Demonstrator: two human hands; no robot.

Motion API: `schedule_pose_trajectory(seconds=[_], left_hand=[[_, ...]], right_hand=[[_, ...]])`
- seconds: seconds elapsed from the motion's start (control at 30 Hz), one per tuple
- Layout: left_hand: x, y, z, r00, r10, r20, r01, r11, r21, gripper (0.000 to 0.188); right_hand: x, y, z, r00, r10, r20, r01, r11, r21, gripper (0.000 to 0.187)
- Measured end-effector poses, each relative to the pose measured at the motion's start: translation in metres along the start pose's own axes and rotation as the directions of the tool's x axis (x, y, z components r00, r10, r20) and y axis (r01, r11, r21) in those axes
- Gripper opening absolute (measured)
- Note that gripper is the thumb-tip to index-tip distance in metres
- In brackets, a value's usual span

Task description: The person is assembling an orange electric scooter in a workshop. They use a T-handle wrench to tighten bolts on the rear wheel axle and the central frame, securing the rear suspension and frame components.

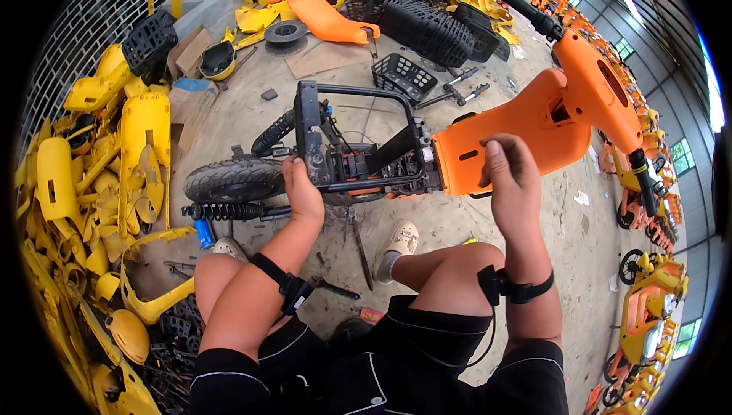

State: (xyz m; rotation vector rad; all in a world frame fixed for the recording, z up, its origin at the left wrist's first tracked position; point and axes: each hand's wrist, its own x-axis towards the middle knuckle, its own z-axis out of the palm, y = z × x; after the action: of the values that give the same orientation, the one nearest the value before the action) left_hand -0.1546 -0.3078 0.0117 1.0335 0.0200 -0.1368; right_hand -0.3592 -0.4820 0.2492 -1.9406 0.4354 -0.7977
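In front of me stands a partly stripped scooter. It has a black tubular frame [366, 89], an orange front panel [503, 137] and a bare rear wheel [232, 180]. My left hand [303, 192] is at the near rear corner of the frame, its fingers closed against the black metal. Over the orange panel hangs my right hand [512, 167], the fingers curled in toward the thumb. Whatever may be in that pinch is hidden or too small to see. Wires and parts show inside the frame. A black coil-spring shock absorber [221, 211] sticks out beside the wheel.
Yellow body panels [145, 156] are heaped at the left, with more at the back. Black plastic baskets [404, 78] lie beyond the scooter. Near my feet are a long metal tool [361, 251], a wrench [335, 288] and a blue can [203, 233]. Rows of scooters [648, 316] line the right.
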Motion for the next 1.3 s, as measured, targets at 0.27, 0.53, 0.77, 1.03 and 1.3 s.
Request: schedule_pose_trajectory(seconds=[0.27,0.53,0.77,1.03,1.3], left_hand=[[-0.015,0.033,-0.007,0.999,-0.003,0.054,-0.018,0.926,0.377,0.040],[-0.044,0.060,-0.003,0.924,0.070,0.377,-0.308,0.722,0.619,0.066],[-0.033,0.055,0.000,0.930,0.057,0.364,-0.301,0.689,0.659,0.067],[-0.027,0.048,-0.007,0.943,0.108,0.316,-0.310,0.629,0.713,0.072],[-0.035,0.059,-0.004,0.929,0.043,0.368,-0.310,0.635,0.708,0.060]], right_hand=[[-0.022,0.049,0.034,0.820,0.547,0.168,-0.539,0.641,0.547,0.027],[-0.044,0.117,0.023,0.716,0.676,0.174,-0.573,0.427,0.700,0.024],[-0.036,0.040,0.023,0.834,0.521,0.179,-0.506,0.595,0.624,0.022],[-0.004,0.063,0.064,0.791,0.481,0.378,-0.609,0.562,0.560,0.023],[-0.006,0.095,0.098,0.766,0.451,0.457,-0.642,0.518,0.565,0.036]])
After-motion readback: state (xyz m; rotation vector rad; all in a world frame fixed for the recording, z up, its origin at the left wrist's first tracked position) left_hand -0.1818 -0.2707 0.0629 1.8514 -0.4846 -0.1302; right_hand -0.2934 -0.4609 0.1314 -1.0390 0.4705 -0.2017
